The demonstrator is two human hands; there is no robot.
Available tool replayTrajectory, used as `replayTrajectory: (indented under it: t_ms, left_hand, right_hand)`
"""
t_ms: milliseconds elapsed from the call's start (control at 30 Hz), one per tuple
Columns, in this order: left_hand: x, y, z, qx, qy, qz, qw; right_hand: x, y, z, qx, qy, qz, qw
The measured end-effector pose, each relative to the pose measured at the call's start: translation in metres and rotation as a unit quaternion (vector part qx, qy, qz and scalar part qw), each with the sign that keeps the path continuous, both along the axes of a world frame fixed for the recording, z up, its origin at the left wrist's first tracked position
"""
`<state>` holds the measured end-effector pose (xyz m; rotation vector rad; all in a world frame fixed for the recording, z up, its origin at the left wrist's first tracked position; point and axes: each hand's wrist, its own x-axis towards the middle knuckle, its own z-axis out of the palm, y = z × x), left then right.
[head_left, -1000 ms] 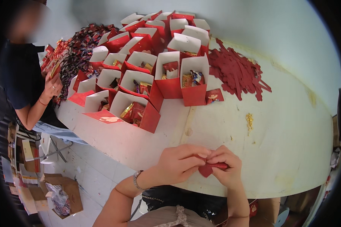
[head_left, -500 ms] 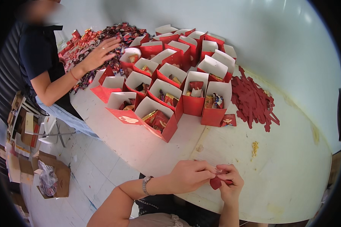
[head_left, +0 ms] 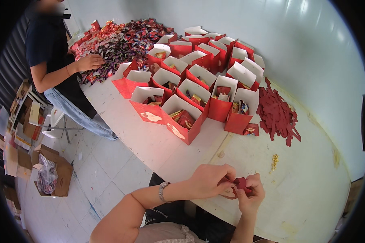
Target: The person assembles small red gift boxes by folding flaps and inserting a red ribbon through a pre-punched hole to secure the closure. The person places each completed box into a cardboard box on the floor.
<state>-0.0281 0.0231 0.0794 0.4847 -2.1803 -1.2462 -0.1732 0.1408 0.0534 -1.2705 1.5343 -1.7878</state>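
Over the table's near edge, my left hand and my right hand are close together, both with fingers closed on one dark red strip. The strip is bent into a loop between the fingertips; whether a small piece is pinched with it is hidden. Beyond my hands lies a little heap of tiny gold-coloured pieces. A pile of flat dark red strips rests farther back. To its left stand several open red boxes with white insides, many holding wrapped snacks.
A small red packet lies beside the nearest right box. At the far left a co-worker's hand is by a large heap of wrapped sweets. On the floor sits an open cardboard carton with a plastic bag inside.
The strip now shows as a rounded loop between my fingers, and my hands have turned slightly. The co-worker's hand has drawn back and down from the boxes toward the sweets. The view has shifted.
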Motion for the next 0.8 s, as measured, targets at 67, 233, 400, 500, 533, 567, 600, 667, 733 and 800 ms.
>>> replayTrajectory:
  t_ms: [67, 233, 400, 500, 533, 567, 600, 667, 733, 800]
  left_hand:
    - [0.002, 0.002, -0.006, -0.027, 0.013, 0.002, 1.0]
    - [0.003, 0.011, -0.012, -0.025, 0.052, 0.001, 0.998]
    - [0.0, 0.003, -0.041, -0.147, 0.153, 0.031, 0.977]
    - [-0.001, 0.004, -0.012, 0.319, 0.106, -0.027, 0.941]
    - [-0.006, 0.002, -0.012, 0.359, 0.082, -0.028, 0.929]
    - [-0.006, 0.005, -0.016, 0.263, 0.078, -0.014, 0.962]
    - [-0.005, 0.009, -0.024, 0.165, 0.075, 0.0, 0.984]
    - [-0.003, 0.017, -0.037, 0.049, 0.094, -0.033, 0.994]
    - [-0.001, 0.028, -0.018, 0.026, 0.017, -0.156, 0.987]
    - [0.001, 0.037, -0.007, -0.032, 0.003, -0.235, 0.971]
  right_hand:
    - [-0.001, 0.001, -0.001, -0.008, 0.034, 0.006, 0.999]
    - [0.001, 0.009, 0.02, 0.058, 0.111, -0.017, 0.992]
    - [0.014, 0.002, 0.009, 0.101, -0.041, -0.034, 0.993]
    - [0.007, 0.006, 0.016, 0.121, -0.171, 0.046, 0.977]
    - [0.008, 0.005, 0.017, 0.109, -0.175, 0.022, 0.978]
    - [0.011, 0.004, 0.017, 0.092, -0.178, 0.003, 0.98]
    - [0.012, 0.011, 0.014, 0.09, -0.173, 0.005, 0.981]
    - [0.012, 0.026, 0.011, 0.088, -0.159, 0.005, 0.983]
    - [0.005, 0.056, 0.027, 0.15, 0.0, 0.001, 0.989]
    - [-0.01, 0.096, 0.048, 0.151, 0.108, 0.022, 0.982]
